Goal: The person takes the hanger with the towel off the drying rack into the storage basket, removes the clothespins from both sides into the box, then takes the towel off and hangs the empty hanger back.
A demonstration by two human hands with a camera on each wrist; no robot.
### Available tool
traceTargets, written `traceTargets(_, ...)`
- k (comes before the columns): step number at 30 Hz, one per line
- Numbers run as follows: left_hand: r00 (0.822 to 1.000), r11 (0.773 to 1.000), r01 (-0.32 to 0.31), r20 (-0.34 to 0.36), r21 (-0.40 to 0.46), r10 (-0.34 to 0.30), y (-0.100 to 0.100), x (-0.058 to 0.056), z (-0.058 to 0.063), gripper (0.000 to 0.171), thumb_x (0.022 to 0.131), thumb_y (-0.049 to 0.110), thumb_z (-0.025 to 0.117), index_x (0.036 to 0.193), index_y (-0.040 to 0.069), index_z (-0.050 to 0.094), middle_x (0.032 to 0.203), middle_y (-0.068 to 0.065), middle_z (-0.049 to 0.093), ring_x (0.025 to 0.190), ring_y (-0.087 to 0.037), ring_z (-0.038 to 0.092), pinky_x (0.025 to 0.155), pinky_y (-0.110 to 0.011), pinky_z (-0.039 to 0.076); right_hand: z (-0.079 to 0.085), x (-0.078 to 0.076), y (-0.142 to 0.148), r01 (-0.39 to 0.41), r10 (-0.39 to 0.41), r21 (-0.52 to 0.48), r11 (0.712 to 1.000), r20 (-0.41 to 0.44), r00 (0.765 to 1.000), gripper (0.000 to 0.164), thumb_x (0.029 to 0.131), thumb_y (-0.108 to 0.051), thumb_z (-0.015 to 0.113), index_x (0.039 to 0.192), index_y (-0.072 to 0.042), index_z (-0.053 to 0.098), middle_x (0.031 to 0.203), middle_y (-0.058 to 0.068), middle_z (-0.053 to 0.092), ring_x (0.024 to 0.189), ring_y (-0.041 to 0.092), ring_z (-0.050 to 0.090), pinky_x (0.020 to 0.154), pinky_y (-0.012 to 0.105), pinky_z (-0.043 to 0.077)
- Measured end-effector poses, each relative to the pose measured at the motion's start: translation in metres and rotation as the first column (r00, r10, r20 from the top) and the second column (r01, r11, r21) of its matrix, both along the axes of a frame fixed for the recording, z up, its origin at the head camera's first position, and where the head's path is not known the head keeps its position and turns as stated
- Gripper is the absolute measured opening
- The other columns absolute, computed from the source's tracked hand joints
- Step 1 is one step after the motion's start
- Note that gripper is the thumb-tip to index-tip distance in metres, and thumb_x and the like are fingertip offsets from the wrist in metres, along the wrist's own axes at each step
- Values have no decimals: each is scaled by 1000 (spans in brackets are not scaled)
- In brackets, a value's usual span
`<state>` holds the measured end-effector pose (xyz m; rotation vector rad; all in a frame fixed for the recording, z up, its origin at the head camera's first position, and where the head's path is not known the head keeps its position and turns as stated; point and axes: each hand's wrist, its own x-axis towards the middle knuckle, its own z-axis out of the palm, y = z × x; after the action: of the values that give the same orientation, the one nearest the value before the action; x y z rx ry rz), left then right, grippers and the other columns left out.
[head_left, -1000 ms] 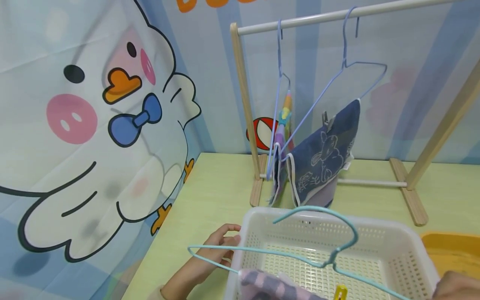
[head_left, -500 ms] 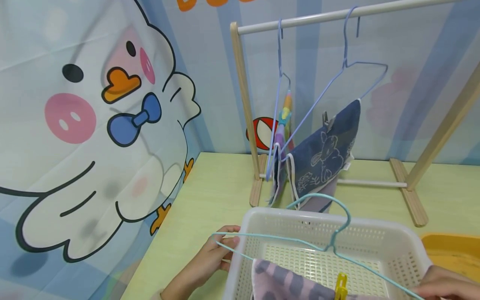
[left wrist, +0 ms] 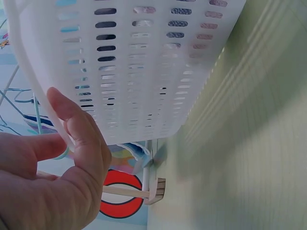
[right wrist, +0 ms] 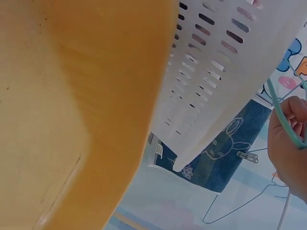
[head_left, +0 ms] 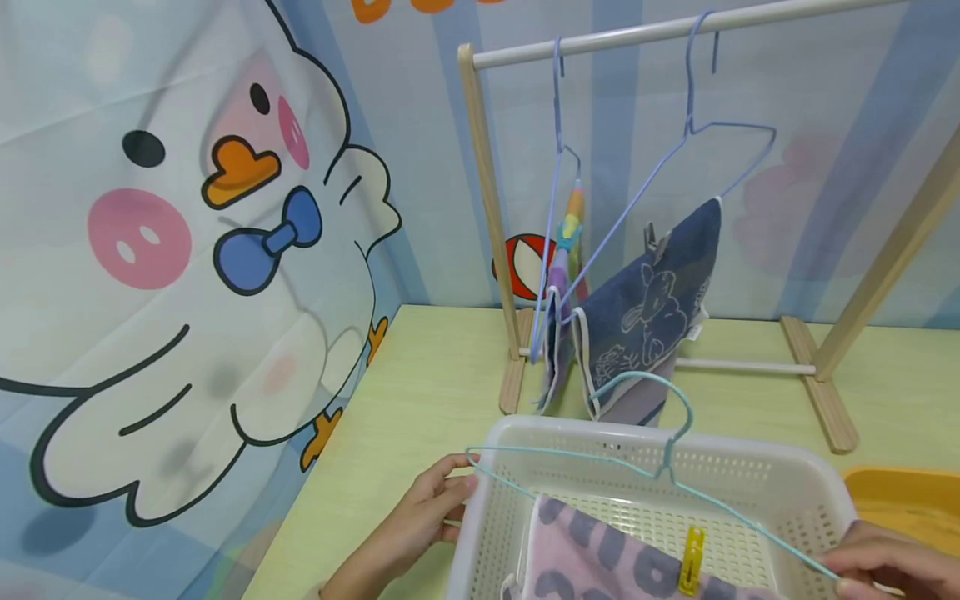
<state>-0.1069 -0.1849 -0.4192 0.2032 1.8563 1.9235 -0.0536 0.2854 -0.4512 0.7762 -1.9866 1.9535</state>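
My right hand (head_left: 892,562) pinches the right end of a light teal clothes hanger (head_left: 600,456), tilted above the white perforated basket (head_left: 731,454). Over the hanger's lower bar hangs a pink towel with grey spots (head_left: 588,546), a yellow clothespin (head_left: 691,560) clipped on its top edge. My left hand (head_left: 431,508) is at the basket's left side; in the left wrist view, its thumb and fingers grip the basket rim (left wrist: 41,91). The hanger's left end overlaps those fingertips in the head view. The right wrist view catches the right hand (right wrist: 293,139) around the teal hanger at its edge.
Behind the basket stands a drying rack with a white rail (head_left: 630,37) and wooden legs. Two purple-blue hangers hang there, one bearing a dark blue rabbit towel (head_left: 637,325). An orange-yellow tub (head_left: 911,504) sits right of the basket. A printed chick backdrop (head_left: 247,333) borders the left.
The teal hanger has risen and shifted right, bringing more of the pink towel and clothespin into view. My right hand has come further into view. My left hand stays by the basket's left side.
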Motion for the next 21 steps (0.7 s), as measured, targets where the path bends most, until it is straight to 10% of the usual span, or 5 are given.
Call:
traceTargets(11, 1000, 1000, 0, 5, 4, 0, -1, 0, 0, 44, 107, 23, 49, 140, -4, 38, 118, -21, 66, 89, -22, 71, 68, -32, 60, 12, -3, -2, 242, -259, 238, 941, 41, 965, 49, 72, 39, 56, 92, -2, 75, 75, 1, 64, 59, 14, 52, 47, 25, 41)
traceTargets(21, 1000, 1000, 0, 6, 8, 0, -2, 0, -1, 43, 107, 23, 50, 138, -3, 39, 117, -19, 67, 89, -21, 71, 69, -32, 60, 24, -8, -6, 261, -305, 345, 902, 80, 949, 47, 81, 31, 57, 91, -11, 75, 64, -1, 53, 41, 13, 38, 32, 29, 28)
